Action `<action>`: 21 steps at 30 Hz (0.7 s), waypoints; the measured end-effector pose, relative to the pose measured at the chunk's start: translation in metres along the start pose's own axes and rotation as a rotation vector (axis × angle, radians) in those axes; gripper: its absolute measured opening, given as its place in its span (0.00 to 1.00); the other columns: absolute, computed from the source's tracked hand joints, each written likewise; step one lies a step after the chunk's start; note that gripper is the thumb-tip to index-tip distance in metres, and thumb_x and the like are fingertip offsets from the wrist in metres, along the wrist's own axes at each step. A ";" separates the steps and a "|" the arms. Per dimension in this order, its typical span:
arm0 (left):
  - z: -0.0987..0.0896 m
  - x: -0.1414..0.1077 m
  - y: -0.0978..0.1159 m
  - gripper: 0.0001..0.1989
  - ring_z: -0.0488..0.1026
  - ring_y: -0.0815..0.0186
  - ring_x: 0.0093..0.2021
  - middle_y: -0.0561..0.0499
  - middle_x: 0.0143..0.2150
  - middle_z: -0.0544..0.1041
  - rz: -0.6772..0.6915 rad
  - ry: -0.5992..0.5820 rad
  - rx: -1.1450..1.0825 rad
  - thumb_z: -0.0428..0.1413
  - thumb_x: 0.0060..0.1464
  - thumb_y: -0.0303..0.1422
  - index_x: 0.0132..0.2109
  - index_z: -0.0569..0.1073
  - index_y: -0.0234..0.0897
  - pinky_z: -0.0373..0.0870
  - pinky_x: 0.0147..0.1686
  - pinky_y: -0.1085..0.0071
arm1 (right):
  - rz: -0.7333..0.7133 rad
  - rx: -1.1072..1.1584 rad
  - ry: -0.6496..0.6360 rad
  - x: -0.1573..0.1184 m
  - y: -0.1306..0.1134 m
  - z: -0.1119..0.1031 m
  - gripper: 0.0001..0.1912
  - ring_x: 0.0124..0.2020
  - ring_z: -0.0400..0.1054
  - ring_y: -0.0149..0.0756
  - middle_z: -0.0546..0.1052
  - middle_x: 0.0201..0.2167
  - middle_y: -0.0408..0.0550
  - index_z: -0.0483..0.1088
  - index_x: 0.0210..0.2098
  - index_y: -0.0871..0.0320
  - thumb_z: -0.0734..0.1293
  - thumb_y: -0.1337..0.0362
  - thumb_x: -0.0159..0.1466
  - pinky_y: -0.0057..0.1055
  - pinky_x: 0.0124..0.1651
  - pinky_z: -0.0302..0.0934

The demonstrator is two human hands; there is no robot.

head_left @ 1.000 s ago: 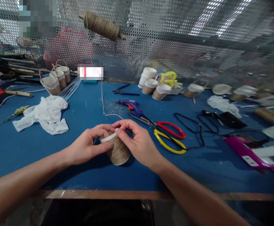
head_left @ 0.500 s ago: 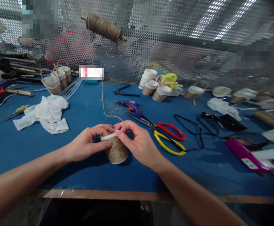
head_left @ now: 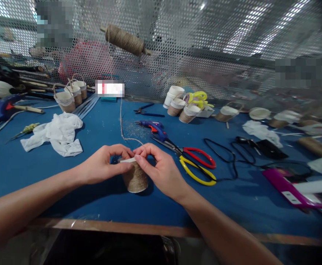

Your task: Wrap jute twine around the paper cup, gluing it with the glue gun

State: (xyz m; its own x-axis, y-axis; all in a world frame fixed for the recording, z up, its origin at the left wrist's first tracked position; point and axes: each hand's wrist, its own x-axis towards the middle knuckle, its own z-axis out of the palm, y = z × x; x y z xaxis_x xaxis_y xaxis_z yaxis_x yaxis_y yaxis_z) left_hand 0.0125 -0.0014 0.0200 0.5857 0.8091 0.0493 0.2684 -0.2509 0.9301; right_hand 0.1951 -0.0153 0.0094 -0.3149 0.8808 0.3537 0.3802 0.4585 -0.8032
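Note:
A small paper cup [head_left: 135,179] wrapped in brown twine stands near the front of the blue table, its white rim partly hidden by fingers. My left hand [head_left: 107,165] grips the cup's left side, thumb on the outer wall and fingers behind the rim. On the right, my right hand [head_left: 161,167] pinches at the rim, thumb in front, with the loose twine [head_left: 130,138] running into its fingertips. That twine trails back across the table. Behind the hands lies a blue glue gun [head_left: 154,127], and scissors [head_left: 198,162] with red and yellow handles rest to the right.
Pliers [head_left: 148,109], finished twine cups [head_left: 190,113] and a twine spool [head_left: 125,39] on the mesh are at the back. White lace fabric [head_left: 56,134] lies left, near a second glue gun [head_left: 7,106]. A black cord [head_left: 234,158] and purple power strip [head_left: 284,189] lie right.
The view has shifted slightly. Both hands stay on the cup, and the fingers at the rim have moved a little, covering more of the white edge.

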 end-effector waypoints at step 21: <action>0.000 0.001 -0.001 0.06 0.67 0.66 0.35 0.52 0.30 0.71 -0.076 0.014 -0.134 0.53 0.45 0.30 0.23 0.67 0.34 0.64 0.41 0.69 | 0.008 0.026 -0.158 0.015 -0.019 -0.011 0.08 0.40 0.69 0.32 0.75 0.37 0.47 0.70 0.32 0.58 0.60 0.66 0.63 0.30 0.47 0.61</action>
State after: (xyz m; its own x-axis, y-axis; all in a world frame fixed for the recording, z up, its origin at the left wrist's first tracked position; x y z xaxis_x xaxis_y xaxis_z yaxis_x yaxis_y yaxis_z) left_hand 0.0132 -0.0003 0.0191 0.5569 0.8304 -0.0189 0.2067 -0.1165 0.9715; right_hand 0.1927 -0.0098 0.0352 -0.4453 0.8540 0.2692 0.3611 0.4464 -0.8187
